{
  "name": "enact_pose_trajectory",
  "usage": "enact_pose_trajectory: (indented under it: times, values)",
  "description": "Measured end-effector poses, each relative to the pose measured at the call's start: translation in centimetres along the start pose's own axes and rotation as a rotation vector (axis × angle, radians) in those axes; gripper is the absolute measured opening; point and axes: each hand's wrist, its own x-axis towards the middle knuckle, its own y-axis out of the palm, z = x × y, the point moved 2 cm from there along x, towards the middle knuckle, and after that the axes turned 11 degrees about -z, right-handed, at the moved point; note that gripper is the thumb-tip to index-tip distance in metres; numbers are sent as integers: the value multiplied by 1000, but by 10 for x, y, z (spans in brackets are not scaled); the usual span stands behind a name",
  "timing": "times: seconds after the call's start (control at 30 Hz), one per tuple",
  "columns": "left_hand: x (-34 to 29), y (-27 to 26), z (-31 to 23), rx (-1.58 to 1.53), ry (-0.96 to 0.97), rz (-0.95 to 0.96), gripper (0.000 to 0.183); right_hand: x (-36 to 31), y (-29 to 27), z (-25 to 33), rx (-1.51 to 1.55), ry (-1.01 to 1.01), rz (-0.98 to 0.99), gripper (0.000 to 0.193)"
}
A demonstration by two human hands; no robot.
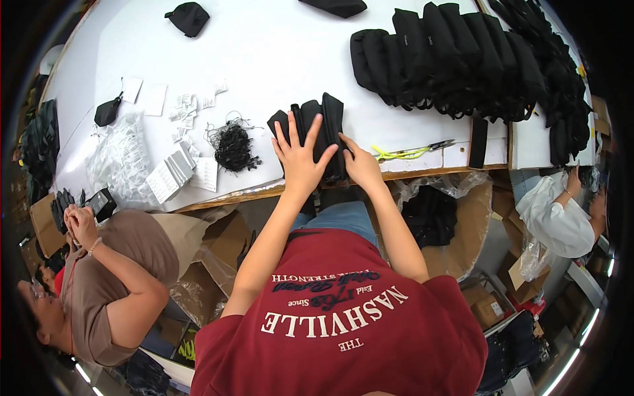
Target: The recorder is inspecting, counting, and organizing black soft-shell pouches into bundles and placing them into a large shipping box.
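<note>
A black fabric pouch lies at the table's near edge in front of me, its panels folded in long upright ridges. My left hand rests flat on it with fingers spread wide. At the pouch's right side my right hand has its index finger and thumb on the edge; its other fingers are partly hidden. A tangle of black cords sits to the left. To the right lie scissors or snips with a bright yellow-green strap or handle.
A row of black pouches fills the far right. Left are stacked white tags and a clear plastic bag of tags. A co-worker stands at left, another person at right. An open carton stands below the edge.
</note>
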Motion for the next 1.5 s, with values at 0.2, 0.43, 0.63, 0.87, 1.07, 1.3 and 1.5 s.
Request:
enact_pose_trajectory:
  times: [0.2,0.43,0.63,0.87,1.07,1.3,1.5]
  values:
    - [-4,7,-2,113,68,45,57,52,-40,38,-206,-371,-384,32]
    - [-4,14,-6,100,65,25,56,158,-55,34,-713,-575,-482,71]
    - [-5,13,-4,109,59,25,57,137,-79,54,-185,-556,-523,54]
    - [2,7,-12,61,6,32,58,10,-66,30,-138,-292,-254,59]
    - [6,15,-26,116,113,80,53,6,-53,12,114,-275,-106,50]
    - [5,27,-30,217,81,61,59,31,-86,-33,784,-9,-205,38]
    - [7,27,-34,206,88,122,60,48,-59,-44,683,261,162,52]
